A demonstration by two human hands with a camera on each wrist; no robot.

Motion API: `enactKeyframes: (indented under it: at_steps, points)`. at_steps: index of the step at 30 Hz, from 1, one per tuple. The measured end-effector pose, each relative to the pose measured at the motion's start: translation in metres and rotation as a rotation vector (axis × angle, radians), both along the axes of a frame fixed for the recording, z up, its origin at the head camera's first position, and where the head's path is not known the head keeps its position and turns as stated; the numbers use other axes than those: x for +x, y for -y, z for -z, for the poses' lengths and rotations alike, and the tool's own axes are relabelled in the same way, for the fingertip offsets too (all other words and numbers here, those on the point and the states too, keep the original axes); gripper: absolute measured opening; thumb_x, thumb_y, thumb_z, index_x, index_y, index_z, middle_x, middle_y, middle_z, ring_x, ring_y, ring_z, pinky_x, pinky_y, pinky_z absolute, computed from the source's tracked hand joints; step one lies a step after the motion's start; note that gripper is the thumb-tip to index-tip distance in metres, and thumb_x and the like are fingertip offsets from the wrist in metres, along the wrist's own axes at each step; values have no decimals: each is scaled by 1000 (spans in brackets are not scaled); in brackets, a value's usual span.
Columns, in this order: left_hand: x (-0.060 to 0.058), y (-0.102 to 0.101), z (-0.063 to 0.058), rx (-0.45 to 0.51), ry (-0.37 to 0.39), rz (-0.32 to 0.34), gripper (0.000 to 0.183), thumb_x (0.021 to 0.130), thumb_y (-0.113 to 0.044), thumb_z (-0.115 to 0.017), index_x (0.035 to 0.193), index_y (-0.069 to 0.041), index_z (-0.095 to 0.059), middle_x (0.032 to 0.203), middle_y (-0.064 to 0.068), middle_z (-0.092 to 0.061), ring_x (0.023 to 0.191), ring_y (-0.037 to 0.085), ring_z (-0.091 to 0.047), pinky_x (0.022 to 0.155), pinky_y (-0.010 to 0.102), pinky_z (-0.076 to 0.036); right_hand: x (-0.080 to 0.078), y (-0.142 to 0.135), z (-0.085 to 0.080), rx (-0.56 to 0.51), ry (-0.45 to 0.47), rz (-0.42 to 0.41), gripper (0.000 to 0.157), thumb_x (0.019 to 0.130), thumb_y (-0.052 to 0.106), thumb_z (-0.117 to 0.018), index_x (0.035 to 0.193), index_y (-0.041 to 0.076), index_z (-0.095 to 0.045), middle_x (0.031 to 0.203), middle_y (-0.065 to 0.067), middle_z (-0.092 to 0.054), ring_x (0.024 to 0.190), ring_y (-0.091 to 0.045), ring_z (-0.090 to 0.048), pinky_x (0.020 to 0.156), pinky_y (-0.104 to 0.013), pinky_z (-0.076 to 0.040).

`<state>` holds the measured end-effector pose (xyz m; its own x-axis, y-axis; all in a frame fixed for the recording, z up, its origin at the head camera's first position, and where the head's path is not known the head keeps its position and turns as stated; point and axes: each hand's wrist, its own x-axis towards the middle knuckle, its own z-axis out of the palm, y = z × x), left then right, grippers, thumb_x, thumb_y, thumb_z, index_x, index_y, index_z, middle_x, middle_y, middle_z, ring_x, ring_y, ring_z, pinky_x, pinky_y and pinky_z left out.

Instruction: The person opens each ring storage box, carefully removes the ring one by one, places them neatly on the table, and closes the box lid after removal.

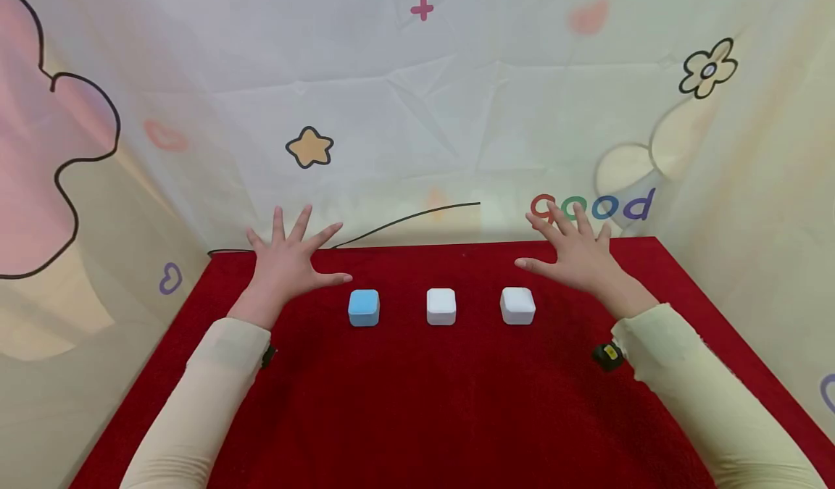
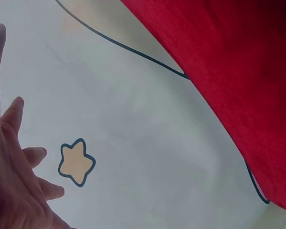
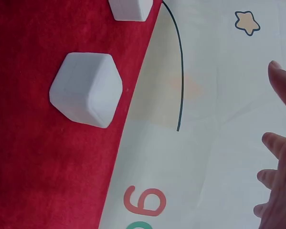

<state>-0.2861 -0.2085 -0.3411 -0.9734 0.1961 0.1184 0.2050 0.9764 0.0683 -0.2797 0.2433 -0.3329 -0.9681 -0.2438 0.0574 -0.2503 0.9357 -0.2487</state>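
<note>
A light blue rounded block [image 1: 364, 308], a white block [image 1: 441, 306] in the middle and another white block [image 1: 518, 306] on the right sit apart in a row on a red cloth. My left hand [image 1: 285, 263] is spread wide above the cloth, nearest the blue block, holding nothing. With fingers splayed too, my right hand [image 1: 577, 253] hovers beyond and to the right of the right white block. In the right wrist view that white block [image 3: 87, 89] looks large, and part of the middle one [image 3: 131, 8] shows at the top. The left wrist view has no block in it.
The red cloth [image 1: 457, 409] covers a table whose far edge meets a pale printed curtain [image 1: 365, 40]. More curtain hangs along both sides. A dark wrist device [image 1: 608, 356] sits under the right cuff.
</note>
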Motion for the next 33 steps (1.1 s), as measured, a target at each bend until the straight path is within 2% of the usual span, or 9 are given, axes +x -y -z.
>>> enactKeyframes:
  at_steps: [8,15,21,33]
  points:
    - [5,3,4,37,-1,-11,89,85,-66,-68,161,-36,-32,172,20,-11,155,58,-5,113,87,-4,4,6,8,-33,-64,-5,84,94,58,-58,162,19,-28,172,-20,-13,157,-52,-2,114,-84,-11]
    - [6,5,9,72,-2,-15,87,86,-64,-67,160,-33,-34,171,20,-16,155,57,-11,116,84,-6,7,10,15,-74,-116,-12,77,96,49,-60,159,12,-35,169,-23,-21,155,-51,-15,115,-82,-17]
    - [8,7,14,72,-31,-13,86,87,-63,-67,160,-31,-35,170,19,-22,154,54,-18,116,83,-11,8,11,21,-116,-154,-22,72,96,46,-61,155,9,-41,167,-25,-27,153,-49,-25,117,-75,-28]
    - [15,11,25,91,-47,-15,88,87,-59,-70,159,-22,-36,164,21,-33,148,47,-34,116,73,-30,13,21,31,-201,-141,-38,69,97,40,-63,153,5,-43,163,-25,-34,150,-47,-32,119,-67,-34]
